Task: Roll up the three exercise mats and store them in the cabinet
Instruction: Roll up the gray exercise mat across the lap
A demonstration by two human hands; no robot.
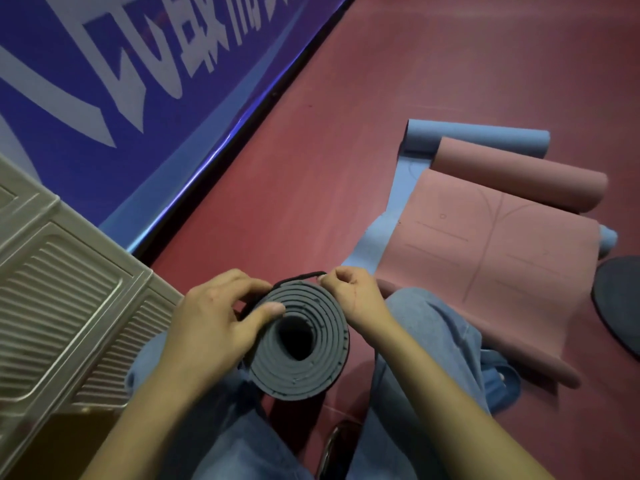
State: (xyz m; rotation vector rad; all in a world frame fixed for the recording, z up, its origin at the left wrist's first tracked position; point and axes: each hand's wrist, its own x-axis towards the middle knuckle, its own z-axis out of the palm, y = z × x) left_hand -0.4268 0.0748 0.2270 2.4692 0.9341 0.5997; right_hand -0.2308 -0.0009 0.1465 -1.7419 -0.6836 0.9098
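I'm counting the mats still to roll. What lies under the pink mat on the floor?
A blue mat lies under the pink mat, showing along its left edge and beyond its rolled far end. How far it extends underneath is covered.

The grey mat (pixel 298 341) is rolled tight and stands on end between the knees, spiral end facing up. The left hand (pixel 211 322) grips its left side, thumb across the coils. Just right of the roll, the right hand (pixel 353 292) pinches a dark strap (pixel 301 276) looped over the top edge. Further right of the roll, the pink mat (pixel 491 258) lies half unrolled over the blue mat (pixel 460 133). Left of the roll sits the ribbed cabinet (pixel 62 292).
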